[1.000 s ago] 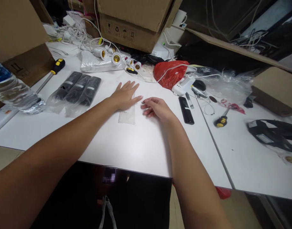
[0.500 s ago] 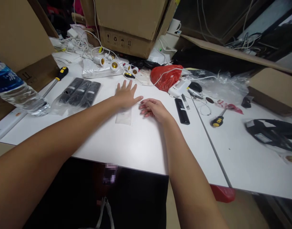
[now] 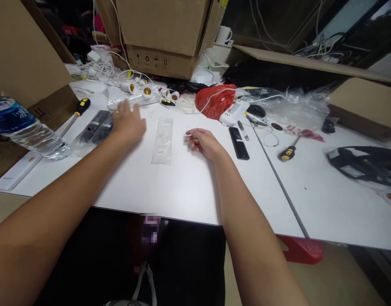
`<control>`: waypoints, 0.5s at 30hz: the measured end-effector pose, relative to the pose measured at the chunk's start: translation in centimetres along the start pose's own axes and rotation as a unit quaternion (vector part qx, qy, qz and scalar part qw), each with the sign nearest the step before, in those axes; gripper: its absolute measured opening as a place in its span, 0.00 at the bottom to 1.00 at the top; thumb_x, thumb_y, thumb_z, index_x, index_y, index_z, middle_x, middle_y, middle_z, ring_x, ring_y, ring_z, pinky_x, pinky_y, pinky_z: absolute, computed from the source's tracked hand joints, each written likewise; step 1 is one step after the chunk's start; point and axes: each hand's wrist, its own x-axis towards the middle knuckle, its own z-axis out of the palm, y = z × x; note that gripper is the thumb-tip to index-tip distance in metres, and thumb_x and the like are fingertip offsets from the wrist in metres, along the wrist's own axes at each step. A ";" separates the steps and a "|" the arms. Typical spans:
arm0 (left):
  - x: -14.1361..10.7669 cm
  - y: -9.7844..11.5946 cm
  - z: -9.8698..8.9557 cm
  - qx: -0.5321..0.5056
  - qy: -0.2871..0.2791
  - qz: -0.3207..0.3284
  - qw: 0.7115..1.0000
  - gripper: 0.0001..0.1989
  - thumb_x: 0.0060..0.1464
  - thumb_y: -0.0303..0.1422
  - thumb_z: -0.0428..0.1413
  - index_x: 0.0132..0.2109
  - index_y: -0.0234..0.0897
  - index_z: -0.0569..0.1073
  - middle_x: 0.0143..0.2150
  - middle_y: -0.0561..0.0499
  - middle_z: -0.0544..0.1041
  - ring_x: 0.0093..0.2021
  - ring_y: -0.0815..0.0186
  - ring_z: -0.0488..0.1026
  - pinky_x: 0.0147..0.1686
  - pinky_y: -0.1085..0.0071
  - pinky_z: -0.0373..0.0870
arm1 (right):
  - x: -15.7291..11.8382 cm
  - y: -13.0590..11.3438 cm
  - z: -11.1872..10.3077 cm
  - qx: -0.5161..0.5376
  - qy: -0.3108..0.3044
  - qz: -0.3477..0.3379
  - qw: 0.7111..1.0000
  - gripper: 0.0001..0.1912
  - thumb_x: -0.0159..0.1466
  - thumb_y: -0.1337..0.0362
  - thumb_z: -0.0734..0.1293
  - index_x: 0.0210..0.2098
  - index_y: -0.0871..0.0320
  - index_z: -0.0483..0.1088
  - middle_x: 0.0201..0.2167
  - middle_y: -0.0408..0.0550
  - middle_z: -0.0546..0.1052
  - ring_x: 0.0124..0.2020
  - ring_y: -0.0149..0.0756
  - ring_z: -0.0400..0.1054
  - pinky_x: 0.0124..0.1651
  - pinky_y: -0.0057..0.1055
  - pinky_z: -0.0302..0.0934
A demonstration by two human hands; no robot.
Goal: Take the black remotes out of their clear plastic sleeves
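Observation:
My left hand [image 3: 128,122] is over the right side of the black oblong pieces in clear plastic wrap [image 3: 95,126], hiding part of them; its fingers are apart, and whether they touch the wrap I cannot tell. A flat clear plastic sleeve [image 3: 162,142] lies on the white table between my hands. My right hand [image 3: 203,142] rests to the right of the sleeve, fingers loosely curled and a little apart, with nothing visible in them. Right of that hand lies a black oblong piece with a white label [image 3: 239,143], beside a small grey stick [image 3: 243,130].
A water bottle [image 3: 26,127] and a screwdriver [image 3: 77,112] are at left. Lamp sockets [image 3: 146,90], a red bag [image 3: 214,101] and a white power strip [image 3: 235,112] line the back. Another screwdriver [image 3: 288,153] and a black spool [image 3: 363,163] lie at right.
My left hand has moved left, off the clear sleeve and over the wrapped black pieces. The sleeve now shows in full. My right hand stays almost in place.

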 end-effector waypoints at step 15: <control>1.3 -3.2 0.7 0.031 -0.108 -0.058 0.992 0.36 0.57 0.54 0.60 0.61 0.28 0.74 0.57 0.27 0.77 0.56 0.36 0.75 0.50 0.49 0.74 | -0.1 -0.2 0.4 -0.016 -0.004 0.012 1.000 0.04 0.70 0.70 0.65 0.38 0.60 0.72 0.33 0.50 0.78 0.21 0.25 0.68 0.20 0.23 0.62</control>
